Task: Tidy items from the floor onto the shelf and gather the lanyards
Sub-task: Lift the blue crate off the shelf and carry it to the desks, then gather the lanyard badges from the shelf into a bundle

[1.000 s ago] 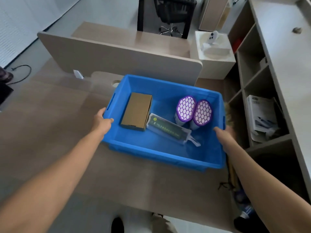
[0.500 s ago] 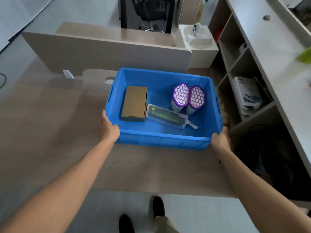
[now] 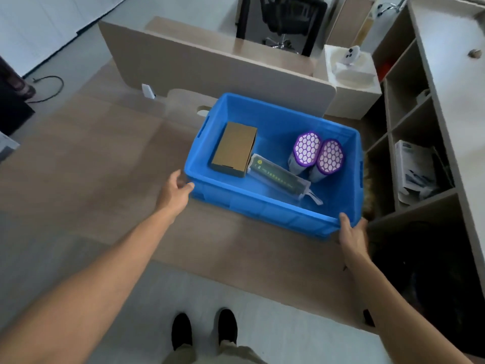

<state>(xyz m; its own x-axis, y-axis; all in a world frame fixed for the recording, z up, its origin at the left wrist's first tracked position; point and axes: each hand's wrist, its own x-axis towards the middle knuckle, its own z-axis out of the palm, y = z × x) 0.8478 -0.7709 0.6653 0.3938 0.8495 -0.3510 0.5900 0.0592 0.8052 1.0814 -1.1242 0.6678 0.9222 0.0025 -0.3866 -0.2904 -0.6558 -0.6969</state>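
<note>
A blue bin [image 3: 262, 206] sits on a wooden desk [image 3: 105, 158], next to the shelf unit [image 3: 409, 127]. Inside lie a brown cardboard box [image 3: 235, 149], a long green item in a clear bag [image 3: 278, 177] and two purple honeycomb-faced filters [image 3: 307, 148]. My left hand [image 3: 174, 190] curls against the bin's near-left corner. My right hand [image 3: 351, 232] grips the near-right corner, thumb over the rim. No lanyards are in view.
A beige partition [image 3: 210, 69] stands behind the bin. Beyond it are a white cabinet [image 3: 349, 82] and a black chair [image 3: 286, 19]. Papers [image 3: 414, 172] lie in one shelf compartment. Something dark [image 3: 433, 271] fills the space below right. My shoes [image 3: 204, 329] are on the floor.
My hands slid from the bin's side rims to its near corners. I have stepped back, so the bin lies farther from me on the desk.
</note>
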